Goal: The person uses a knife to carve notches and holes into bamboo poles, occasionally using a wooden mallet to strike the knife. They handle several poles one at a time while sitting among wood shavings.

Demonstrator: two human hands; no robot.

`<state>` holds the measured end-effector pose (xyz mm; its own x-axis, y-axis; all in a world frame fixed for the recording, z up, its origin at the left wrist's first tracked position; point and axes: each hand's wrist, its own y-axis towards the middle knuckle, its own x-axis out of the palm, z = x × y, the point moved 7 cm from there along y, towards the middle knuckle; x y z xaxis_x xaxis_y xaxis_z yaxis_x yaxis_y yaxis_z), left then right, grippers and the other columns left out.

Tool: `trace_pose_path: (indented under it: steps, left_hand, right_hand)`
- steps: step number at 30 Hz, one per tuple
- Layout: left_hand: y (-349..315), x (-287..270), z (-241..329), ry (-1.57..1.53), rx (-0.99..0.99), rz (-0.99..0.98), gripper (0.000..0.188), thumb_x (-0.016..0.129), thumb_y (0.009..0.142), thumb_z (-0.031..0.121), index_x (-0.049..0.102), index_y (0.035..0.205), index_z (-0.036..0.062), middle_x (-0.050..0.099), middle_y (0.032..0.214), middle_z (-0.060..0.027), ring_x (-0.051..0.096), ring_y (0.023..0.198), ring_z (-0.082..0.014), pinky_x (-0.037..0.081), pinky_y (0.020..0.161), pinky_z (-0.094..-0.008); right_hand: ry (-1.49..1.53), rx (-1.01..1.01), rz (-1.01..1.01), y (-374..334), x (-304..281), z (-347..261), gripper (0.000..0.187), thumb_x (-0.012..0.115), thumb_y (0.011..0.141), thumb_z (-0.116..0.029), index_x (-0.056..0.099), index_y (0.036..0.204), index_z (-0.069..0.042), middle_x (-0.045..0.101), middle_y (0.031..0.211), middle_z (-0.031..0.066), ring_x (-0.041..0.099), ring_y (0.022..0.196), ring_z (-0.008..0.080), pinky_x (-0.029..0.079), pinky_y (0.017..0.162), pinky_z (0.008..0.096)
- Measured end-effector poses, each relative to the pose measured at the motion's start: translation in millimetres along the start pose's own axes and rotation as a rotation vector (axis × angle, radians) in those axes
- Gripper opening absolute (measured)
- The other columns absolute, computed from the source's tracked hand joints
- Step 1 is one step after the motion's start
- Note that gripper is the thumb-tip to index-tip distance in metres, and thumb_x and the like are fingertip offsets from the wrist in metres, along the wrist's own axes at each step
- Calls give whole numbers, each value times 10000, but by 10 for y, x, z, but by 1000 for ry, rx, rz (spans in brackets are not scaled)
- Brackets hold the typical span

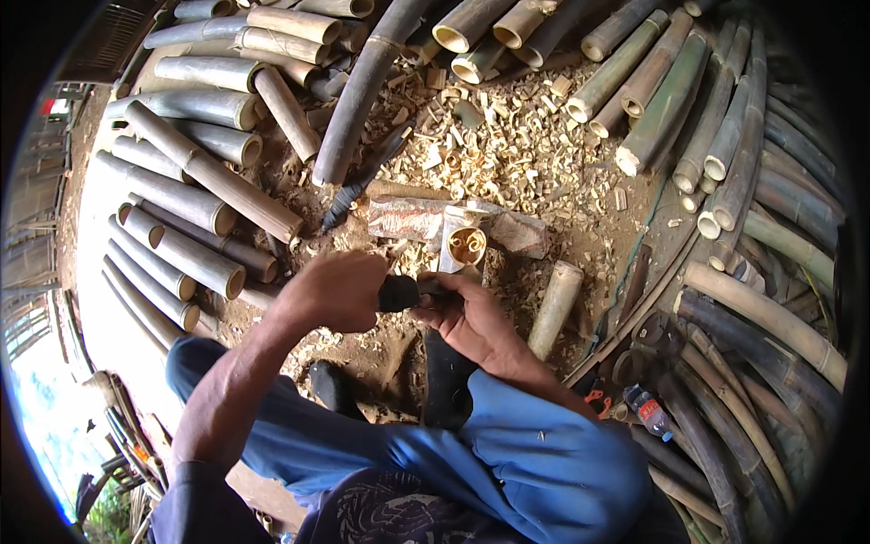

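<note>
Head: L hand (340,288) grips dk handle (399,294); bamboo (195,190) edges shavings (517,136)

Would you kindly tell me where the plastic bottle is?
In the head view, the plastic bottle is at lower right, just right of the person's blue-trousered right knee, beside dark bamboo poles.

Dark shirt (385,512) with greyish linework print, dark sleeve (195,490), blue trousers (553,444), black footwear (447,385), bare hands (480,326).

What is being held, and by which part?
A dark, handle-like object: the left hand grips its left end; the right hand is at its right end. What it is, and whether the right hand grips too, cannot be told.
</note>
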<state>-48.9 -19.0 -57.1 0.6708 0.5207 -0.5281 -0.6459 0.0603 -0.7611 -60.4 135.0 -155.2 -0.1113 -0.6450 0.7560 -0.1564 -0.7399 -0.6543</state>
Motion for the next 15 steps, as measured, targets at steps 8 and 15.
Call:
trace_pose_path:
  steps: [8,15]
  left_hand:
    - [187,1504,655,-725,-256,265,342,761,718,216,676,809,-104,690,720,-245,714,648,-347,586,609,-434]
    - [30,1690,486,-971,-155,186,505,804,724,253,643,1081,-65,714,929,-231,717,841,-323,572,799,-426]
  right_hand:
    - [-912,263,288,-115,-360,-669,240,568,899,-213,660,861,5,687,792,129,617,547,190,558,473,373]
    - [-992,83,341,-277,-264,-450,238,548,913,-194,632,855,21,674,747,130,622,505,165,553,429,310]
